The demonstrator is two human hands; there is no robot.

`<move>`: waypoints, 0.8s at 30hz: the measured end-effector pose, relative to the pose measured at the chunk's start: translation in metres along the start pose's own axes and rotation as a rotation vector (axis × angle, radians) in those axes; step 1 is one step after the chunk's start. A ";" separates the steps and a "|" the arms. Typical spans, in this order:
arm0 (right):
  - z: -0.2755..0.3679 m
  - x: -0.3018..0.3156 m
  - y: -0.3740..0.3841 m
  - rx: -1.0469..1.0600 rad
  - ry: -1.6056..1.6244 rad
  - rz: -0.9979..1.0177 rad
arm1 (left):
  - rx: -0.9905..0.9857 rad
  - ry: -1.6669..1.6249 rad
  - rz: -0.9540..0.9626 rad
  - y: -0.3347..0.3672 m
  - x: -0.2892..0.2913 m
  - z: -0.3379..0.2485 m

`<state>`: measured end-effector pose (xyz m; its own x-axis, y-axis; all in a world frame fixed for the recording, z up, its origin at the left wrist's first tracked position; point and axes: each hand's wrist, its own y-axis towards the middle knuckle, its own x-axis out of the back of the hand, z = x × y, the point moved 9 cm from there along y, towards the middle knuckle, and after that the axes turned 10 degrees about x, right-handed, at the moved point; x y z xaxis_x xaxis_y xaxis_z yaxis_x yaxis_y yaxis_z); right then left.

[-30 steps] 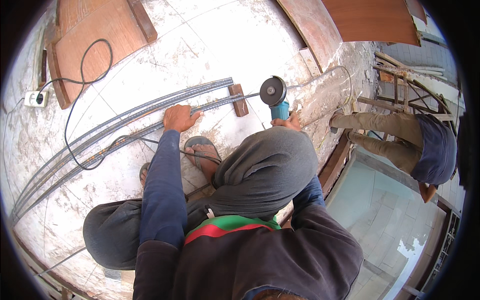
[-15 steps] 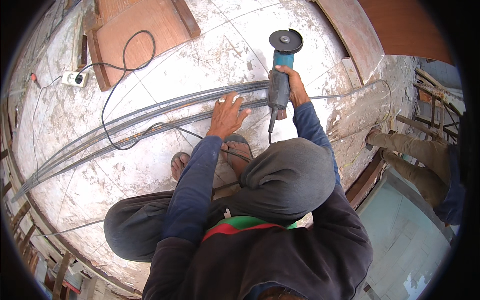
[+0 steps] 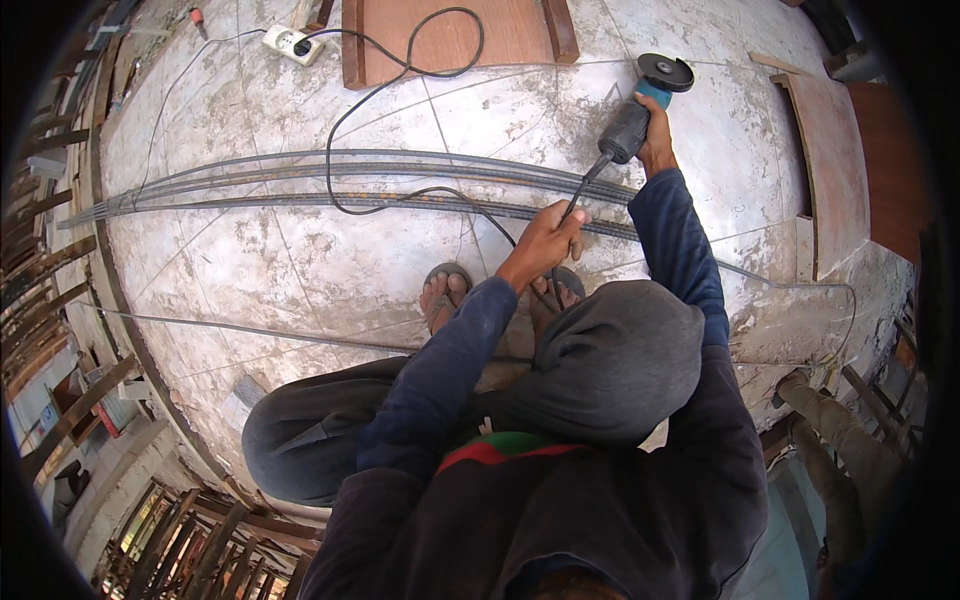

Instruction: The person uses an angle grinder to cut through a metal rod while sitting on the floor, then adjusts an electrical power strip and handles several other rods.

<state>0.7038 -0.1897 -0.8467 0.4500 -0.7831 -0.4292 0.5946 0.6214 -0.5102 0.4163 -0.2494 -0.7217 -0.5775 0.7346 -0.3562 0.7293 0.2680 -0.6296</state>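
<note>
My right hand [image 3: 657,143] grips a teal and grey angle grinder [image 3: 640,105], held out over the white tiled floor with its dark disc [image 3: 666,72] at the far end. My left hand [image 3: 548,242] is closed around the grinder's black power cord [image 3: 400,75] just above my sandalled feet [image 3: 447,292]. Several long steel rebars [image 3: 330,180] lie across the floor in front of me, beyond my left hand. The cord loops over the rebars and runs to a white socket strip [image 3: 285,43].
A brown wooden panel [image 3: 450,35] lies at the top, another wooden board [image 3: 830,170] at the right. A thin rod [image 3: 250,330] lies near my knees. Another person's legs [image 3: 840,430] show at the lower right edge. Wooden scaffolding [image 3: 60,300] rims the slab's left edge.
My view has swung left. My right hand has carried the grinder off the rebars and out to the right. My left hand has left the rebars and closed on the cord.
</note>
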 end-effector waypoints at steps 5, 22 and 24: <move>-0.003 -0.006 0.022 0.034 0.054 0.003 | -0.118 0.473 -0.399 -0.009 0.061 -0.024; 0.009 -0.032 -0.023 -0.072 -0.504 0.077 | -0.212 1.187 -1.057 -0.022 0.123 -0.069; 0.013 -0.025 -0.030 -0.028 -0.547 0.043 | -0.187 1.272 -1.033 -0.014 0.109 -0.069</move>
<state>0.6836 -0.1888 -0.8106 0.7588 -0.6513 -0.0038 0.5535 0.6480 -0.5232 0.3687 -0.1299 -0.7037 -0.2327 0.1921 0.9534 0.3372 0.9354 -0.1062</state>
